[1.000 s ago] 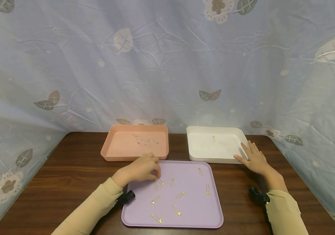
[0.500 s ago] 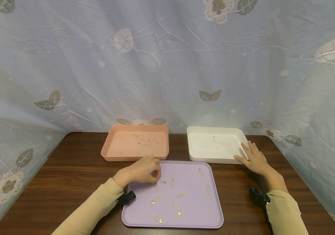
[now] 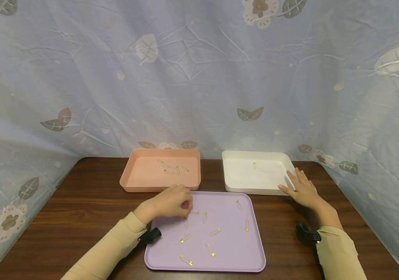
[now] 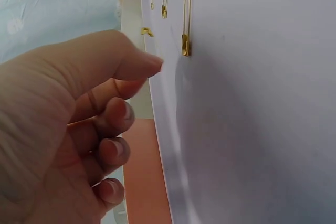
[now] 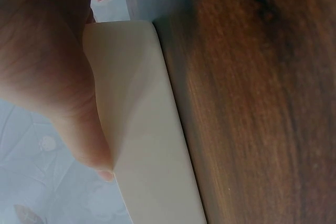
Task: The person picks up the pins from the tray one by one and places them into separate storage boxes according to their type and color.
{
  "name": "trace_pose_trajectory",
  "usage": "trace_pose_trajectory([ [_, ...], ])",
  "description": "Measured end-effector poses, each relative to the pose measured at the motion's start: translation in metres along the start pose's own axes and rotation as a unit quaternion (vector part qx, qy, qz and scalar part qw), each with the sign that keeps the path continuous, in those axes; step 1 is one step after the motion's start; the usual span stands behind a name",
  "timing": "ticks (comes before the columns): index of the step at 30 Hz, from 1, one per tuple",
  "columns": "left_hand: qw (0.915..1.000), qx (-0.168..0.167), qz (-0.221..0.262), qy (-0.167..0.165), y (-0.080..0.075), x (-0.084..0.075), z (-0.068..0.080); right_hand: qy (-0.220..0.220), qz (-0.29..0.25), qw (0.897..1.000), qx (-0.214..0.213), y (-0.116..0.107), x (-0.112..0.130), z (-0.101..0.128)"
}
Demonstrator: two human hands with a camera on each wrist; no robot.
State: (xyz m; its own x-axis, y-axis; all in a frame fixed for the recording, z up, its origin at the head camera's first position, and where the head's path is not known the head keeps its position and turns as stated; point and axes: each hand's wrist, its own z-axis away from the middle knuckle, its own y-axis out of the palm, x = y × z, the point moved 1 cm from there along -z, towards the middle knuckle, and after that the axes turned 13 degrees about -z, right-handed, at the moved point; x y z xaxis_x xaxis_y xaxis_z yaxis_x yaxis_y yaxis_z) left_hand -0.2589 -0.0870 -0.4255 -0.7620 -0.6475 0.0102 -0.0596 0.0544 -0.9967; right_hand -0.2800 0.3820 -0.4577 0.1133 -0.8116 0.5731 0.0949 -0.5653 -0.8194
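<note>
My left hand (image 3: 171, 201) is over the upper left of the lilac tray (image 3: 231, 262), thumb and forefinger pinching a safety pin (image 3: 194, 211) that sticks out to the right. In the left wrist view the pin's gold clasp (image 4: 147, 32) shows beyond the thumb; the rest is hidden by the fingers. Just below that hand lies another gold safety pin (image 3: 186, 223). With fingers spread, my right hand (image 3: 302, 189) rests on the right-hand rim of the white tray (image 3: 255, 191). In the right wrist view its thumb (image 5: 86, 140) lies along the tray's edge.
Several gold safety pins, one (image 3: 210, 250) near the front, are scattered over the lilac tray. Behind it stands a pink tray (image 3: 161, 189) with several silvery pins (image 3: 177, 169). One gold pin (image 3: 254, 165) lies in the white tray. A patterned curtain (image 3: 192, 77) hangs behind the wooden table (image 3: 80, 217).
The pinched safety pin has turned: its clasp end swung up and to the right from the lilac tray's surface. My left hand shifted slightly; the right hand stayed put.
</note>
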Motion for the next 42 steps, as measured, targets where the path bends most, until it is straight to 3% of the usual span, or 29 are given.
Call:
trace_pose_trajectory([
  [11, 0.9986, -0.046, -0.024, 0.006, 0.001, 0.0, -0.007, 0.003, -0.004, 1.0, 0.002, 0.0, 0.0, -0.001],
  [19, 0.9958, -0.076, -0.048, 0.018, -0.011, -0.004, -0.016, -0.002, 0.007, 1.0, -0.006, 0.001, -0.001, -0.001],
  [42, 0.9876, -0.114, -0.081, 0.071, -0.03, -0.017, -0.062, -0.005, 0.047, 0.999, -0.009, -0.001, -0.001, -0.002],
])
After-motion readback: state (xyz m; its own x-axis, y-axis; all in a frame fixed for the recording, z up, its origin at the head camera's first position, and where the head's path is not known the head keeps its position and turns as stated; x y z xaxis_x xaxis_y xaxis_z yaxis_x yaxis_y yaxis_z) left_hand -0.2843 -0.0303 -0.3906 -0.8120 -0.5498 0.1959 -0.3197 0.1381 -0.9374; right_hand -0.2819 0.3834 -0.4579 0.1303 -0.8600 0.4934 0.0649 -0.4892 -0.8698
